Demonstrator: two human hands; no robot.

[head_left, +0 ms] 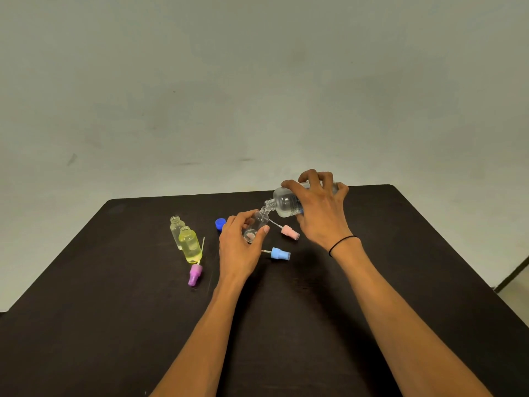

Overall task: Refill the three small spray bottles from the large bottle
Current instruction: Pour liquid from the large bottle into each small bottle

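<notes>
large bottle (286,202) tipped over clear small bottle (255,224), yellow bottle (190,244) full

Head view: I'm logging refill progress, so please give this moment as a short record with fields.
left hand: left hand holds a tilted clear small bottle
right hand: right hand tips the large bottle, its neck at the small bottle's mouth
waiting bottles: yellow bottle and clear bottle, upright, uncapped
loose spray tops: purple, blue, pink, lying on the table
large bottle's cap: blue cap, on the table
</notes>
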